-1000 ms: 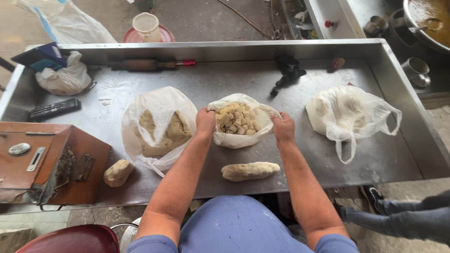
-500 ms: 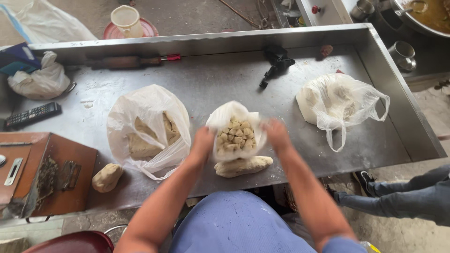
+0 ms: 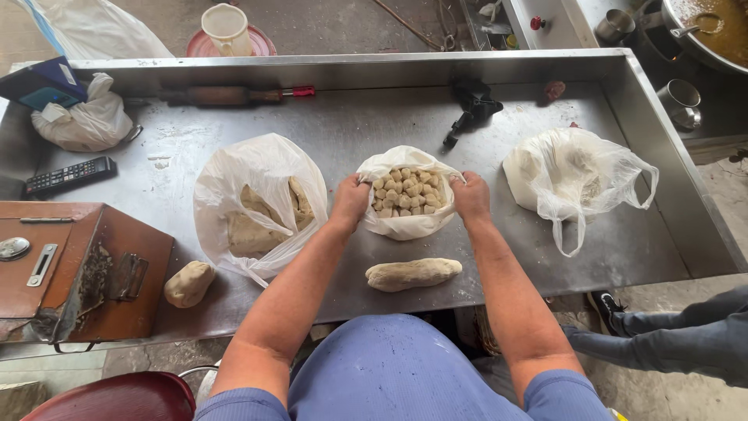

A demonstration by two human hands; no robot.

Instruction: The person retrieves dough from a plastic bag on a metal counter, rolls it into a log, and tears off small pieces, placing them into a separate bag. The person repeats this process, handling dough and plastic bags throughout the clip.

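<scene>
both hands grip the rim of the white bag of dough pieces (image 3: 407, 195) at the counter's (image 3: 358, 125) centre, left hand (image 3: 350, 199) at nine o'clock, right hand (image 3: 471, 195) at three, fingers curled pinching the plastic, a dough log (image 3: 413, 274) at six.

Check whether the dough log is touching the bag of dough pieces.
Apart. In the head view, a strip of bare metal table shows between the dough log and the bottom edge of the bag of dough pieces.
</scene>
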